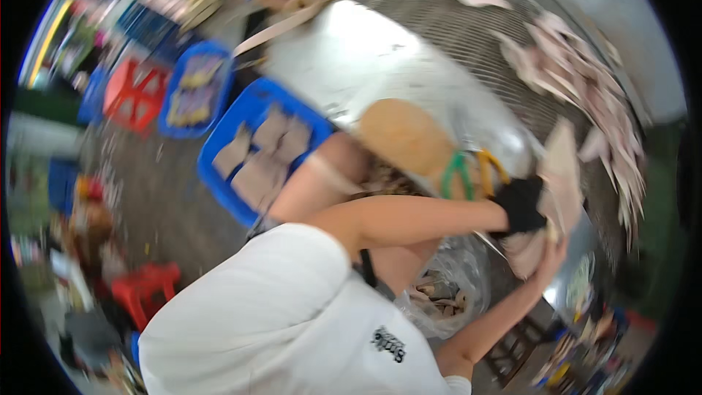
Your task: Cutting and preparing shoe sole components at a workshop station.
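My left hand, in a black glove, closes on a stack of pale pinkish leather-like pieces at the right. Bare, my right hand grips the lower end of the same stack. Part of the stack hangs below the glove. Beside the gloved hand, on the metal tabletop, lie scissors with one green and one yellow handle. A round tan board or pad rests left of them. Motion blur hides how the fingers lie.
A heap of pale strips lies on the ribbed surface at far right. At left stands a blue basket with cut pieces; another blue basket is behind it. Below my arms is a clear bag of scraps. Red stools stand farther left.
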Demonstrator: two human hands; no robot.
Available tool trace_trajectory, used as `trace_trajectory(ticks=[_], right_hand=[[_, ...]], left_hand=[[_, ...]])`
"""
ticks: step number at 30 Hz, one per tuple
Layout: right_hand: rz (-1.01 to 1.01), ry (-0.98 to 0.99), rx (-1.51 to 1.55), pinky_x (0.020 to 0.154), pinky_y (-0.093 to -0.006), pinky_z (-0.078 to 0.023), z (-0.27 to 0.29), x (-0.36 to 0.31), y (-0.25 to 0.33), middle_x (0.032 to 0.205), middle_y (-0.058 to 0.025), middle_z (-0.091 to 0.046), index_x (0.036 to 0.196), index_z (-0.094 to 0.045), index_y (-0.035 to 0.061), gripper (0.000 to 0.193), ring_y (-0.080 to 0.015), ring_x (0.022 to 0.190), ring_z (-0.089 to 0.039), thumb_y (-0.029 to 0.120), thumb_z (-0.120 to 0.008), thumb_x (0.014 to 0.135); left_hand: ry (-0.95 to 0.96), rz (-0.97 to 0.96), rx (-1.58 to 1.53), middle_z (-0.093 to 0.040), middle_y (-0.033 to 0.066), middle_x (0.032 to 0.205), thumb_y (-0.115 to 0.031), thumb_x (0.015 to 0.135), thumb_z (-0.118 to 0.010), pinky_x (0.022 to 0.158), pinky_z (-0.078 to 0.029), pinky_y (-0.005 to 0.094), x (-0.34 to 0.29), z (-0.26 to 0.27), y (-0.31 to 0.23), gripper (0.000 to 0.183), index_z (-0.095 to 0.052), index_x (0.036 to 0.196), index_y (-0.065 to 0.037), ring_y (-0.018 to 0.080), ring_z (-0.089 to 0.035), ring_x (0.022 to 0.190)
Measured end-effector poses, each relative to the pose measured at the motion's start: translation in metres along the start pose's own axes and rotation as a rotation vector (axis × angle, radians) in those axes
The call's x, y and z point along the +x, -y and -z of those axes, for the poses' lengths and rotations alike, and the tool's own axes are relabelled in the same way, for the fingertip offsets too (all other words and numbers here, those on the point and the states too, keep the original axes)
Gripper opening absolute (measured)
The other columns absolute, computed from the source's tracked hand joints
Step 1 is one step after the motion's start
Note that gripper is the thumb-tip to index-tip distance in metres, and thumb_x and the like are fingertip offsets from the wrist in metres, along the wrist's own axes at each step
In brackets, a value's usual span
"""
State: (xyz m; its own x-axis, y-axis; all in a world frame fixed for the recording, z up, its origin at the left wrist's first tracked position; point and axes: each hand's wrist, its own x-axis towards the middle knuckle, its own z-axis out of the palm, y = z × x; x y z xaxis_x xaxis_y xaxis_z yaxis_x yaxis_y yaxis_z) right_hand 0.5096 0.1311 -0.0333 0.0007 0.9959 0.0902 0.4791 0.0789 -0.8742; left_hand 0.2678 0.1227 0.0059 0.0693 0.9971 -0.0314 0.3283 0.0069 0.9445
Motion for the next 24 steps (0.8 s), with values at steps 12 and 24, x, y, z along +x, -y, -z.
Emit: trace_trajectory(ticks=[12,24], right_hand=[[0.075,0.715,0.396,0.096,-0.0357,-0.041,-0.273,-0.195,0.275,0.131,-0.0184,-0.046,0.145,-0.017,-0.0013,0.081,-0.0226,0.113,-0.051,0.005,-0.066,0.08],[-0.838,1.395,0.241,0.077,-0.0418,-0.055,-0.567,-0.328,0.224,0.124,-0.0148,-0.049,0.14,-0.018,0.0114,0.072,-0.0278,0.103,-0.059,0.004,-0.062,0.083]], left_hand=[[-0.619,-0.117,-0.157,-0.049,0.0185,0.131,-0.036,0.073,-0.076,0.104,-0.035,0.0361,-0.295,0.292,0.082,0.083,-0.038,0.136,0.001,0.0245,-0.046,0.124],[-0.664,0.689,-0.4,-0.06,0.0139,0.12,-0.032,0.079,-0.069,0.094,-0.042,0.0315,-0.507,0.346,0.362,0.061,-0.049,0.131,-0.006,0.022,-0.055,0.11]])
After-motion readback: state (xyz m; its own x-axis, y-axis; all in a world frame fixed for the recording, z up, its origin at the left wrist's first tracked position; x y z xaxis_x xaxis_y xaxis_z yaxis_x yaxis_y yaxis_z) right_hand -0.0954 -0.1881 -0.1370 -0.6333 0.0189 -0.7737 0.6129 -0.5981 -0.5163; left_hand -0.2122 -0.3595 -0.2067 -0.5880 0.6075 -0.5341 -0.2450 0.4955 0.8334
